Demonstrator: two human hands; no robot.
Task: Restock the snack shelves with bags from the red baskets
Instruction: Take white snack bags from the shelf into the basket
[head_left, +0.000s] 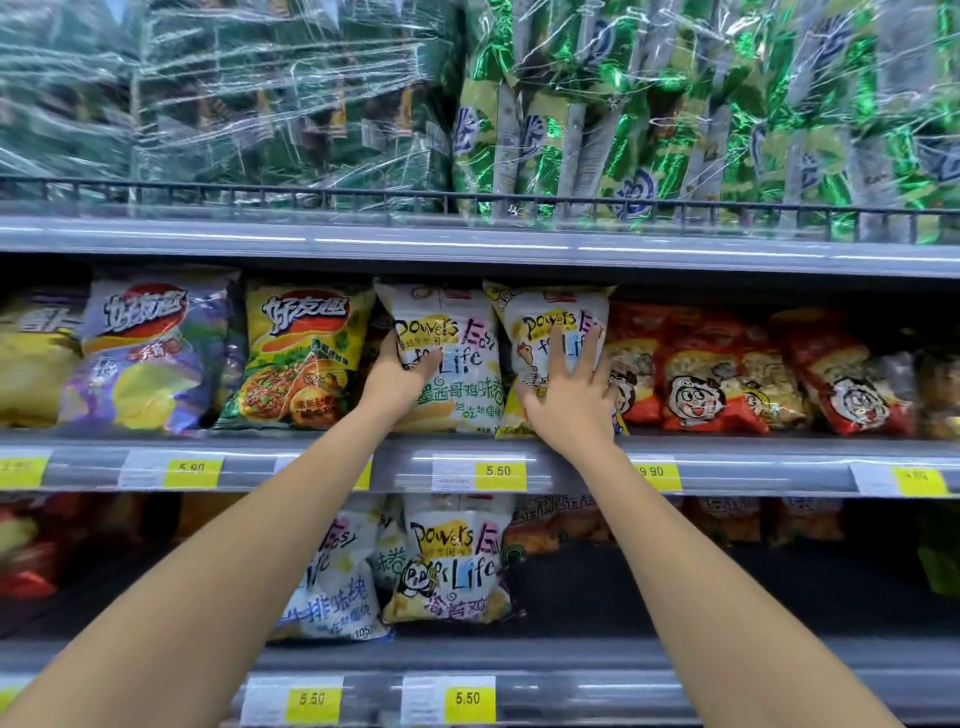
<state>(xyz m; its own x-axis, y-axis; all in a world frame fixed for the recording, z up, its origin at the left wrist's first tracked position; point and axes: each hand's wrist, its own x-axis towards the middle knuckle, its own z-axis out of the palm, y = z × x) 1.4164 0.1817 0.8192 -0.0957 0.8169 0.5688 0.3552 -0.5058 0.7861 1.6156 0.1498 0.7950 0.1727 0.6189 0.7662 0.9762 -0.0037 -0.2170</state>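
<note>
- Fingers (561, 348) of our right hand (571, 405) are straight and spread, pressed flat on the front of the right white chip bag (545, 312). No grasp there.
- And our left hand (397, 371)?
- It's curled round the left edge of the left white chip bag (452, 379), thumb on the front. The other fingers go behind, so we can't see them.
- Where do the bags sit?
- Centre of frame, upright on the middle shelf (779, 460), touching each other, above the 5.50 price tag (500, 470). Yellow chip bag (296, 358) is on the left, red snack bags (701, 374) on the right.
- How will they handle?
- We'd judge them light and air-puffed, with slick, crinkly film and brittle chips inside. They'll likely tip or slide forward if nudged.
- Best hold?
- We should take them by a side edge or the top crimp, or push with a flat palm. We shouldn't squeeze the belly. Red baskets aren't in view.
</note>
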